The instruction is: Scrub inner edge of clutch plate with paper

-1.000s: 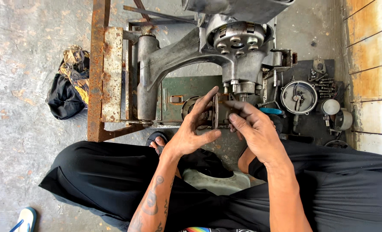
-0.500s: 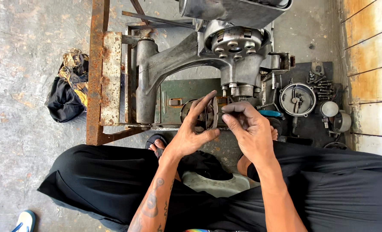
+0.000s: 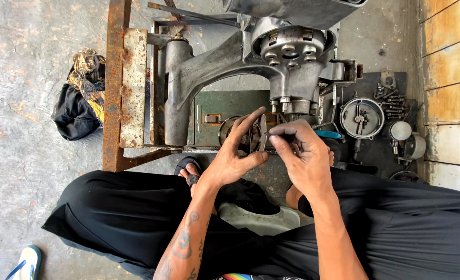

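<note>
Both hands pinch one dark, greasy round metal part (image 3: 258, 136): left hand (image 3: 235, 155), right hand (image 3: 305, 158).

Rusty steel frame (image 3: 117, 88), matt concrete floor (image 3: 28, 62)

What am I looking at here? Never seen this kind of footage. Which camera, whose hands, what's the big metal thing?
There is one view, from a camera worn on the person's head and looking down, so both hands are the wearer's own. The person sits on a concrete floor in dark trousers, knees spread.

In front stands a heavy grey cast-metal machine on a rusty steel frame, with a green plate beneath its head.

The left hand is open-fingered around a round dark metal part. The right hand pinches at the same part; its exact grip is hidden by the fingers.

To the right, on a dark mat, lie a round metal dish of small parts, loose bolts and small cups. To the left lies a bundled cloth.
</note>
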